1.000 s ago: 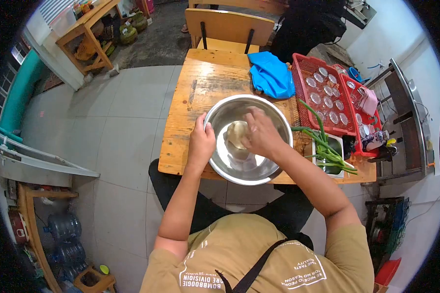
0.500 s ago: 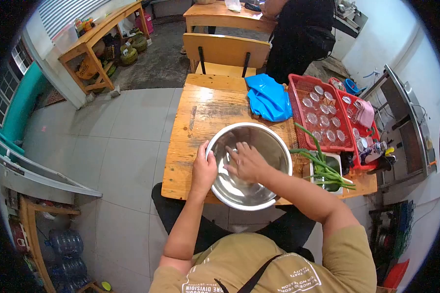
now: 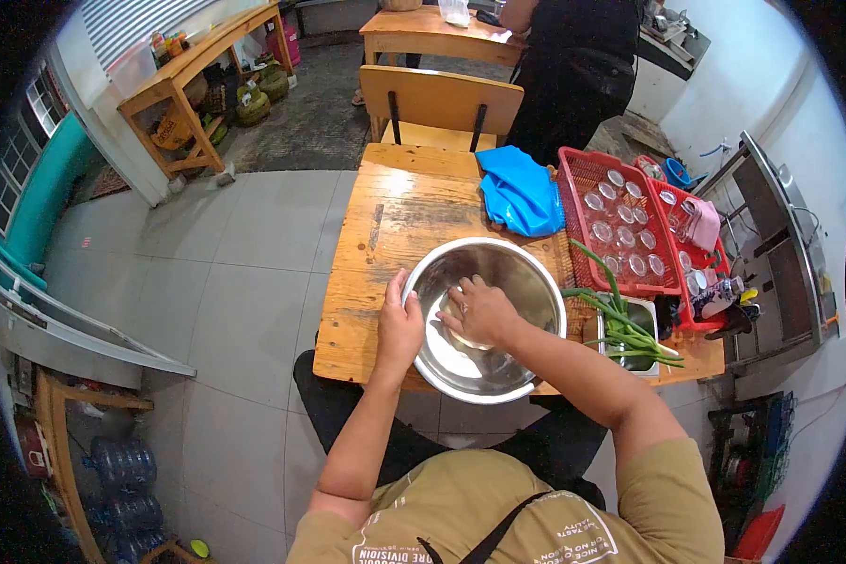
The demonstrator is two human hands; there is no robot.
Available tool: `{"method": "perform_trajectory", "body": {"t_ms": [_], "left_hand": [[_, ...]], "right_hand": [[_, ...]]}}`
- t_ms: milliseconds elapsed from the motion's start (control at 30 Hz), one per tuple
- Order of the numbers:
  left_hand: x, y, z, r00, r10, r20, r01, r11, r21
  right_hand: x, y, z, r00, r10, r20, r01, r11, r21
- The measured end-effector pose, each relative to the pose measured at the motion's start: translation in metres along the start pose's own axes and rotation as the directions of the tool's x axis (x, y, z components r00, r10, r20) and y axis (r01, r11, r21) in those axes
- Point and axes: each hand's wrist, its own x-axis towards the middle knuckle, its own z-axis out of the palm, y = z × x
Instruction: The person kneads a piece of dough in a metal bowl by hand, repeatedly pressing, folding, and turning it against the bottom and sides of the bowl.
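A large steel bowl (image 3: 526, 273) rests at the front edge of the wooden table (image 3: 352, 310). My left hand (image 3: 400, 324) grips its left rim, thumb at the rim and fingers around the outside. Inside the bowl, my right hand (image 3: 480, 313) lies low with its fingers spread over something pale and flat at the bottom, which it partly hides. Right of the bowl, green onions (image 3: 627, 329) lie across a small metal tray (image 3: 649, 308). Behind the bowl is a crumpled blue plastic bag (image 3: 522, 193).
Red baskets (image 3: 573, 179) of clear glasses stand at the table's right, with a pink cloth (image 3: 700, 226) on one. A chair (image 3: 442, 99) stands beyond the table. A person in black (image 3: 573, 75) is at a farther table (image 3: 432, 33).
My right hand has shifted slightly to the right inside the bowl, and its fingers are closer to the bottom. The whole view has moved a little.
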Motion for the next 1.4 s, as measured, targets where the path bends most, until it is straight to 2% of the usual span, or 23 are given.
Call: {"method": "perform_trajectory", "body": {"t_ms": [100, 200, 267, 300, 333, 400, 433, 467, 533, 567, 600, 667, 767, 867, 933, 967, 1000, 1100, 1233, 1267, 1333, 1367, 1400], "left_hand": [[-0.005, 0.007, -0.004, 1.0, -0.015, 0.004, 0.015, 1.0, 0.006], [-0.009, 0.007, -0.007, 1.0, -0.013, 0.005, 0.013, 1.0, 0.019], [-0.007, 0.003, -0.008, 1.0, 0.015, -0.004, -0.015, 1.0, 0.018], [-0.007, 0.0, -0.009, 1.0, -0.002, -0.014, 0.002, 1.0, 0.003], [-0.008, 0.0, -0.009, 1.0, -0.018, -0.018, 0.018, 1.0, -0.01], [-0.008, 0.003, -0.01, 0.999, -0.039, -0.002, 0.039, 0.999, 0.019], [-0.008, 0.004, -0.011, 0.998, -0.06, 0.006, 0.06, 0.997, 0.044], [-0.005, 0.003, -0.013, 0.998, -0.062, 0.008, 0.061, 0.997, 0.045], [0.005, -0.005, -0.016, 0.994, -0.083, 0.077, 0.078, 0.994, 0.071], [0.013, -0.022, -0.013, 0.999, -0.012, 0.043, 0.009, 0.998, 0.063], [0.017, -0.016, -0.014, 0.999, -0.016, 0.041, 0.013, 0.998, 0.066], [0.02, 0.005, -0.016, 0.989, 0.035, 0.144, -0.053, 0.991, 0.127], [0.027, 0.004, -0.02, 0.974, -0.039, 0.223, 0.012, 0.992, 0.122], [0.024, 0.007, -0.02, 0.978, -0.071, 0.196, 0.053, 0.994, 0.096], [0.026, 0.0, -0.02, 0.98, -0.047, 0.193, 0.03, 0.996, 0.088], [0.026, -0.004, -0.019, 0.981, -0.024, 0.194, 0.009, 0.997, 0.082], [0.026, 0.0, -0.02, 0.981, -0.02, 0.191, 0.005, 0.997, 0.079], [0.022, 0.007, -0.023, 0.981, -0.037, 0.19, 0.017, 0.994, 0.105], [0.021, -0.001, -0.026, 0.984, -0.009, 0.178, -0.009, 0.995, 0.102], [0.021, -0.007, -0.024, 0.988, 0.021, 0.153, -0.039, 0.992, 0.118], [0.018, -0.003, -0.022, 0.992, 0.004, 0.123, -0.02, 0.992, 0.126], [0.019, -0.005, -0.022, 0.994, -0.019, 0.108, 0.007, 0.994, 0.11], [0.021, -0.004, -0.021, 0.995, -0.037, 0.09, 0.029, 0.995, 0.092]], "right_hand": [[0.0, 0.002, -0.007, 0.999, -0.019, 0.041, 0.015, 0.996, 0.093], [-0.005, -0.002, -0.015, 0.998, 0.031, -0.055, -0.018, 0.973, 0.23], [-0.003, -0.003, -0.022, 0.982, 0.183, 0.044, -0.178, 0.821, 0.543], [-0.005, 0.0, -0.023, 0.99, 0.136, 0.044, -0.133, 0.765, 0.63], [-0.006, 0.0, -0.032, 0.989, 0.139, 0.046, -0.137, 0.761, 0.634], [-0.009, 0.005, -0.056, 0.99, -0.08, 0.118, 0.038, 0.947, 0.319], [-0.011, 0.007, -0.066, 0.983, -0.116, 0.143, 0.071, 0.955, 0.288], [-0.016, 0.008, -0.058, 0.983, -0.114, 0.144, 0.069, 0.955, 0.289], [-0.029, 0.007, -0.031, 0.994, 0.007, 0.113, -0.019, 0.994, 0.108], [-0.033, 0.004, -0.019, 0.983, 0.0, 0.184, -0.024, 0.992, 0.126], [-0.033, -0.003, -0.019, 0.983, -0.003, 0.186, -0.021, 0.991, 0.13], [-0.03, -0.022, -0.023, 0.951, 0.032, 0.307, -0.028, 0.999, -0.015], [-0.02, -0.023, -0.01, 0.966, 0.006, 0.26, -0.014, 0.999, 0.029], [-0.013, -0.015, -0.004, 0.986, -0.034, 0.161, 0.018, 0.995, 0.098], [-0.003, -0.012, -0.014, 0.994, 0.072, 0.084, -0.089, 0.971, 0.223], [-0.002, -0.01, -0.02, 0.978, 0.196, 0.074, -0.209, 0.92, 0.33], [-0.002, -0.006, -0.022, 0.979, 0.194, 0.07, -0.206, 0.922, 0.327], [-0.01, 0.004, -0.026, 0.923, 0.359, 0.136, -0.372, 0.749, 0.549], [-0.031, 0.007, -0.031, 0.926, 0.371, 0.062, -0.309, 0.658, 0.686], [-0.038, 0.008, -0.029, 0.933, 0.36, -0.023, -0.244, 0.676, 0.695], [-0.048, 0.001, -0.046, 0.937, 0.337, -0.089, -0.22, 0.77, 0.599], [-0.053, 0.001, -0.049, 0.938, 0.337, -0.083, -0.224, 0.77, 0.598], [-0.059, 0.002, -0.052, 0.973, 0.223, -0.057, -0.161, 0.836, 0.524]]}}
